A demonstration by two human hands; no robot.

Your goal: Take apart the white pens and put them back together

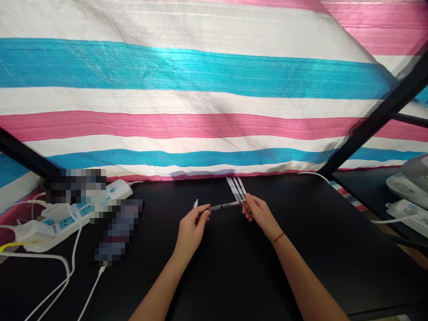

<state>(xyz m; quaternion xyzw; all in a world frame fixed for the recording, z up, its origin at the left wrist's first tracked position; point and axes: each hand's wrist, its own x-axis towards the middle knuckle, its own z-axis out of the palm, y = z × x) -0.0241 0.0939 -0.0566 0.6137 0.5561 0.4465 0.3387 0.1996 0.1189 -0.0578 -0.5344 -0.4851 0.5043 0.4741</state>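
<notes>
My right hand (261, 215) pinches the lower ends of several white mechanical pens (236, 189), which fan out away from me over the black tabletop. A dark-and-silver pen barrel (224, 206) runs sideways from those fingers towards my left hand (191, 232). My left hand's fingers are closed around a small silver pen tip (195, 203), which sticks up from them. The barrel's end sits just beyond those fingertips, and I cannot tell whether they touch it. A red thread bracelet (278, 238) circles my right wrist.
Two white power strips (56, 227) with white cables lie at the left of the black table (301, 267), beside pixelated objects. Another power strip (408, 216) and a grey fan (413, 178) sit at the right. A striped tarp (200, 80) hangs behind black bars.
</notes>
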